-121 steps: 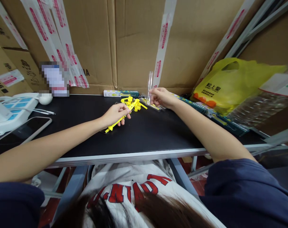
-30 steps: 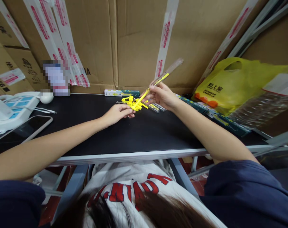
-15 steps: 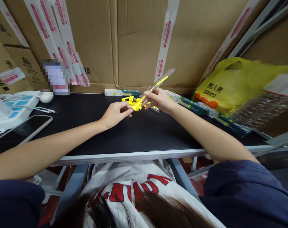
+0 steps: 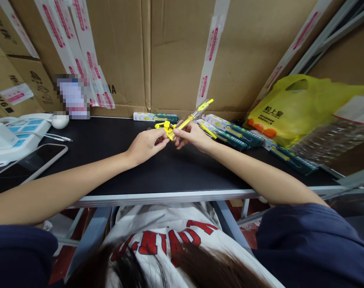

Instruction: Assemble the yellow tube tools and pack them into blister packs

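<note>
The left hand (image 4: 147,146) pinched the lower end of a yellow plastic rod (image 4: 206,105), while the right hand (image 4: 193,136) gripped the clear tube (image 4: 195,115) around it, tilted above the black tabletop (image 4: 169,172). Keeping both aligned, with light pressure, seemed wise. Fingers hid the joint; the left fingertips' exact hold was unclear.

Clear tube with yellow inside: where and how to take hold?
Probably pinch the clear tube across its straight upper barrel, from the right: it slants up that way, while left grip and right grip crowd its lower part.
</note>
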A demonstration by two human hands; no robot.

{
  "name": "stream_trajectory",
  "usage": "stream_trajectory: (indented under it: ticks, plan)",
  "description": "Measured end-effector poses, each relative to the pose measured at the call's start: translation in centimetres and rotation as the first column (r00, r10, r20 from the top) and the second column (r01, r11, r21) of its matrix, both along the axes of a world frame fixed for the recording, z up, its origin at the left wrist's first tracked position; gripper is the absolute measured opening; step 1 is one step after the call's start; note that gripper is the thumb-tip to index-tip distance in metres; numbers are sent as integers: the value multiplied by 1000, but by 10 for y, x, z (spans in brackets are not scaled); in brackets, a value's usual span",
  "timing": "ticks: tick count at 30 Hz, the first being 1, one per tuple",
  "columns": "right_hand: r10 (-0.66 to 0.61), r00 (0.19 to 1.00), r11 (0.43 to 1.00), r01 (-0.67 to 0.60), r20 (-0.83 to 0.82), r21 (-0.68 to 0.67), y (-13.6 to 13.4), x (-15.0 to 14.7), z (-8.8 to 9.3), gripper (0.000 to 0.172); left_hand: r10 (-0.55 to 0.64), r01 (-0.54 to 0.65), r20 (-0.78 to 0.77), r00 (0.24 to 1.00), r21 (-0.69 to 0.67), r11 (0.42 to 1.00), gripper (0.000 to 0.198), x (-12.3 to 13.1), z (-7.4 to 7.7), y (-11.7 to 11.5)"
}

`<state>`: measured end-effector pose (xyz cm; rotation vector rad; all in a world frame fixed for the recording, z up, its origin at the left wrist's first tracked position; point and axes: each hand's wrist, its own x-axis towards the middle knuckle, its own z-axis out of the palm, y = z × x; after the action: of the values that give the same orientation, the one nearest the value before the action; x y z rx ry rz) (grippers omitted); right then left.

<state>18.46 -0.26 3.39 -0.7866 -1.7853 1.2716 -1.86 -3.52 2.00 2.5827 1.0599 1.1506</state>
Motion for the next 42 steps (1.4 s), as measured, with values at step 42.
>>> stream_trajectory:
  ticks: [42]
  plan:
    - [54, 995, 999, -53, -88, 7, -2, 2, 0, 47, -33, 75, 273, 962, -146, 986, 23, -1, 0, 6]
